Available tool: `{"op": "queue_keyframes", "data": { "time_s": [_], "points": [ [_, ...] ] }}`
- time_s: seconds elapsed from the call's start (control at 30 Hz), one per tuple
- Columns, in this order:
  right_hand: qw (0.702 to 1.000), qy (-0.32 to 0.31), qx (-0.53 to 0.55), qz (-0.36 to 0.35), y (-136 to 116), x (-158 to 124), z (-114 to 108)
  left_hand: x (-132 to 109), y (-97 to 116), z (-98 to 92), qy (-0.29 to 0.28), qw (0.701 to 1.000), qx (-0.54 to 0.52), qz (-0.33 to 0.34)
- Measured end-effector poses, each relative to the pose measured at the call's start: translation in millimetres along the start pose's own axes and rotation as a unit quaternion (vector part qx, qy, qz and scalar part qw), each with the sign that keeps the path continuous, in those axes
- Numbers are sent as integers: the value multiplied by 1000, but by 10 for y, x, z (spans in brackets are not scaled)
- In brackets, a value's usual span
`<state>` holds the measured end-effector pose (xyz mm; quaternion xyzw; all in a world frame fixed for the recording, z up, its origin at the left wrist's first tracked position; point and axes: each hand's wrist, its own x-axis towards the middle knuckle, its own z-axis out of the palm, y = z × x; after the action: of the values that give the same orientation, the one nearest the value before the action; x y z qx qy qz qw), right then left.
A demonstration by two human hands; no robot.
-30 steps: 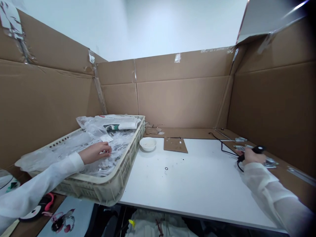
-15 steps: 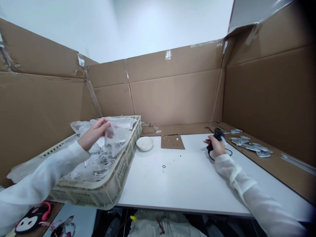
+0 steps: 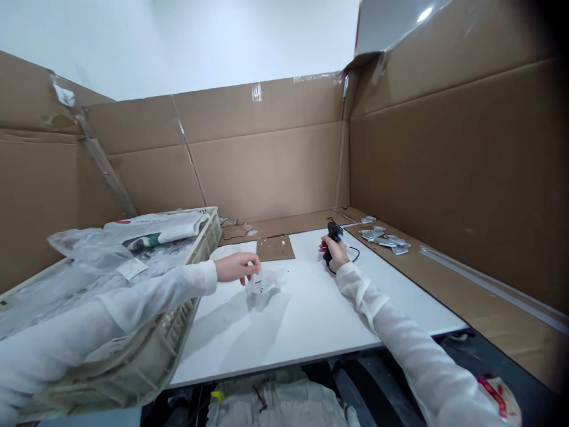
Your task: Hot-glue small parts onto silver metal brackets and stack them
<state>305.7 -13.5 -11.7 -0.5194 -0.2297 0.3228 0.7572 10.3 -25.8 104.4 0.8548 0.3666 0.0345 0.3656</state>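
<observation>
My left hand (image 3: 237, 268) pinches a small clear plastic bag (image 3: 267, 284) with a printed label, held just over the white table (image 3: 306, 320). What the bag contains is too blurred to make out. On the right, my right hand (image 3: 336, 253) is wrapped round the handle of a black glue gun (image 3: 334, 230) with a black cord. Beyond the left hand lies a small brown cardboard square (image 3: 276, 249) with whitish spots. A white bowl (image 3: 222, 252) is mostly hidden behind my left hand.
A cream plastic crate (image 3: 178, 332) full of clear bags stands at the left, under my left forearm. Several small silvery packets (image 3: 391, 242) lie on the cardboard strip at the right. Tall cardboard walls (image 3: 267, 160) enclose the back and sides.
My left hand has moved right, from above the crate to over the table, bringing the plastic bag with it. The view has turned right; my right hand still grips the glue gun.
</observation>
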Motion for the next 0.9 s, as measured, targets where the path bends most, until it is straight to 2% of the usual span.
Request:
{"op": "queue_keyframes", "data": {
  "time_s": [0.07, 0.1, 0.17, 0.27, 0.33, 0.43, 0.6, 0.77, 0.9],
  "points": [
    [1000, 2, 0, 4, 3, 10, -1, 111, -17, 104, -66, 998, 20, -5],
    [1000, 0, 0, 7, 2, 10, 1, 166, -23, 149, -77, 996, 43, -10],
    [1000, -4, -3, 11, -5, -3, 6, 276, -43, 232, -70, 987, 140, -22],
    [1000, -12, -9, 15, -18, -42, 16, 421, -103, 340, -63, 943, 324, -37],
    [1000, -17, -15, 14, -25, -71, 21, 494, -151, 379, -72, 924, 373, -42],
    [999, -24, -21, 9, -40, -105, 31, 567, -207, 362, -72, 922, 379, -38],
    [999, -23, -43, 18, -81, -145, 49, 603, -226, 276, -43, 921, 387, -9],
    [998, -20, -57, 19, -99, -171, 53, 521, -152, 173, 47, 904, 418, 77],
    [998, -27, -54, -4, -72, -160, 53, 391, -42, -41, 63, 915, 379, 124]
  ]
}}
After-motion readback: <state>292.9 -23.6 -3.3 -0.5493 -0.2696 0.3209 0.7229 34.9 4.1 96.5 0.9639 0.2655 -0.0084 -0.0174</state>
